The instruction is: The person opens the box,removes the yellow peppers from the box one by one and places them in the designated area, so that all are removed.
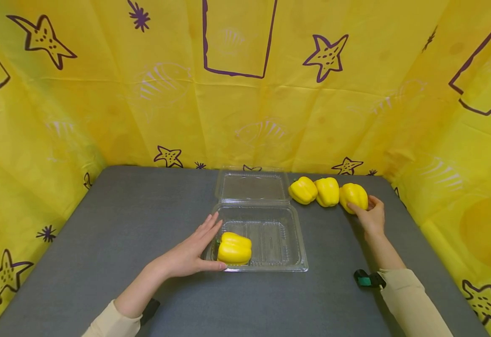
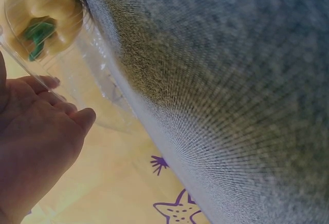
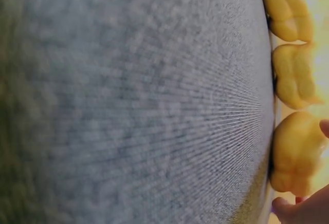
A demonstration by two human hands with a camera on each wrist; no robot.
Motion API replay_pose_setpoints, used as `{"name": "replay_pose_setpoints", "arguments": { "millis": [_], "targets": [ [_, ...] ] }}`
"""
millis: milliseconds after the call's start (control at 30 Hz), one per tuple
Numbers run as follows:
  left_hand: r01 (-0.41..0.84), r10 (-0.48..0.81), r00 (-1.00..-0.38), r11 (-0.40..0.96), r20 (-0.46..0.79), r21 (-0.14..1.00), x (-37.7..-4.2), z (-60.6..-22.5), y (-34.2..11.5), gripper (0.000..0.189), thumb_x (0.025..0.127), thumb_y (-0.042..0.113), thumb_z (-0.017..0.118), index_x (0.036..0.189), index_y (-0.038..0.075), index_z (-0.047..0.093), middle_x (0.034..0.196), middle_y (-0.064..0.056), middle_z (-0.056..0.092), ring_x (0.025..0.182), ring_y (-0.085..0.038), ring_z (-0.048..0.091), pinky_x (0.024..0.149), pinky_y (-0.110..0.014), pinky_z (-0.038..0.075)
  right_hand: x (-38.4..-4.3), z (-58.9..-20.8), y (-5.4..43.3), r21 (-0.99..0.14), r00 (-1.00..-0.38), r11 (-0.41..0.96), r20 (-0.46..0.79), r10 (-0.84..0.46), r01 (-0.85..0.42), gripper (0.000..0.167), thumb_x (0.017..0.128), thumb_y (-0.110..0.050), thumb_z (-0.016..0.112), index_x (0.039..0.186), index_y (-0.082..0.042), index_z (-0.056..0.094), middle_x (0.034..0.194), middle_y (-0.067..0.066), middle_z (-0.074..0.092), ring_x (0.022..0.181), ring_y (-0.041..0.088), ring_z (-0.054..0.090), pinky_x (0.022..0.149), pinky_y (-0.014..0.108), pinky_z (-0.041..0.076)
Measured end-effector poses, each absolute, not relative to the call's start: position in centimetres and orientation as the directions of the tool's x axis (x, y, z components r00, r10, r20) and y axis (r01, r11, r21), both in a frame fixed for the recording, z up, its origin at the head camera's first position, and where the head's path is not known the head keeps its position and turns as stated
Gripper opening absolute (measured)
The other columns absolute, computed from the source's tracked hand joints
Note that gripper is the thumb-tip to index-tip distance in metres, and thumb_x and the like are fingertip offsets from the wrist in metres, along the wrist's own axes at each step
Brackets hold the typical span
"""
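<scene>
A clear plastic clamshell container [image 1: 270, 267] lies unfolded on the table, its lid [image 1: 251, 187] laid back. One yellow bell pepper [image 1: 234, 248] lies on its side in the left front of the base; its green stem [image 2: 38, 38] shows through the plastic in the left wrist view. My left hand [image 1: 192, 250] rests along the container's left edge, fingers extended and thumb at the front rim. At the back right, my right hand [image 1: 371, 217] holds the rightmost bell pepper [image 1: 353, 196] between thumb and fingers. That pepper appears to sit on the table.
Two more yellow bell peppers, a left one [image 1: 303, 190] and a middle one [image 1: 327, 192], stand in a row beside the lid. The grey table [image 1: 102, 243] meets a yellow patterned cloth [image 1: 237, 117] at the back and sides.
</scene>
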State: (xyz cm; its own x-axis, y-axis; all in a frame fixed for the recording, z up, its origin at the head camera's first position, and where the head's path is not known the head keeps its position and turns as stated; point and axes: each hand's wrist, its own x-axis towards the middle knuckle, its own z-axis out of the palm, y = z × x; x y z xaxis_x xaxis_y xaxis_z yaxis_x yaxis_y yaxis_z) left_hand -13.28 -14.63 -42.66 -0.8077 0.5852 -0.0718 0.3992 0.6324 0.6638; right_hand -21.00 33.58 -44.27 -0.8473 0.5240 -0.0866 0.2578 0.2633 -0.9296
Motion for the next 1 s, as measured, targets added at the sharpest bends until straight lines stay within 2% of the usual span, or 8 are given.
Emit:
{"name": "replay_pose_setpoints", "arguments": {
  "millis": [200,333,567,867,1000],
  "targets": [
    [0.402,0.586,-0.807,0.632,-0.070,0.662,-13.2,-42.6,-14.7,0.112,0.078,0.060,0.072,0.157,0.007,0.013,0.163,-0.005,-0.005,0.148,-0.028,-0.004,0.112,-0.060,0.017,-20.6,-43.7,33.4,-0.925,-0.841,0.309,-0.019,0.541,0.220,0.083,0.088,-0.021,0.071,0.152,-0.002,0.021,0.154,0.018,0.026,0.139,0.033,0.027,0.115,0.041,0.024],
    [0.401,0.586,-0.807,0.633,-0.072,0.662,-13.2,-42.6,-14.7,0.112,0.078,0.060,0.073,0.157,0.007,0.013,0.163,-0.005,-0.005,0.148,-0.028,-0.004,0.112,-0.060,0.016,-20.3,-43.3,33.1,-0.921,-0.828,0.341,0.037,0.559,0.189,0.080,0.088,-0.021,0.071,0.151,-0.003,0.025,0.153,0.016,0.028,0.138,0.033,0.027,0.113,0.041,0.025],
    [0.405,0.586,-0.807,0.636,-0.070,0.657,-13.2,-42.6,-14.6,0.111,0.078,0.058,0.074,0.157,0.007,0.014,0.163,-0.006,-0.004,0.148,-0.028,-0.004,0.112,-0.059,0.016,-19.7,-41.8,32.0,-0.943,-0.829,0.294,0.037,0.557,0.155,0.079,0.088,-0.022,0.072,0.151,-0.008,0.026,0.154,0.012,0.025,0.141,0.027,0.024,0.115,0.038,0.025],
    [0.411,0.589,-0.806,0.633,-0.063,0.656,-13.2,-42.6,-14.6,0.112,0.078,0.059,0.073,0.157,0.006,0.014,0.163,-0.007,-0.004,0.148,-0.028,-0.003,0.113,-0.059,0.016,-18.9,-40.0,29.1,-0.966,-0.881,0.242,0.035,0.471,0.091,0.076,0.090,-0.020,0.071,0.151,-0.012,0.027,0.154,0.010,0.024,0.140,0.025,0.020,0.116,0.038,0.023],
    [0.409,0.587,-0.807,0.634,-0.064,0.656,-13.2,-42.6,-14.7,0.112,0.078,0.060,0.073,0.157,0.006,0.015,0.163,-0.006,-0.004,0.148,-0.028,-0.003,0.113,-0.059,0.015,-18.3,-39.2,27.6,-0.972,-0.908,0.227,0.037,0.416,0.065,0.077,0.089,-0.019,0.072,0.151,-0.012,0.027,0.153,0.010,0.026,0.139,0.026,0.022,0.115,0.042,0.024]
  ]
}}
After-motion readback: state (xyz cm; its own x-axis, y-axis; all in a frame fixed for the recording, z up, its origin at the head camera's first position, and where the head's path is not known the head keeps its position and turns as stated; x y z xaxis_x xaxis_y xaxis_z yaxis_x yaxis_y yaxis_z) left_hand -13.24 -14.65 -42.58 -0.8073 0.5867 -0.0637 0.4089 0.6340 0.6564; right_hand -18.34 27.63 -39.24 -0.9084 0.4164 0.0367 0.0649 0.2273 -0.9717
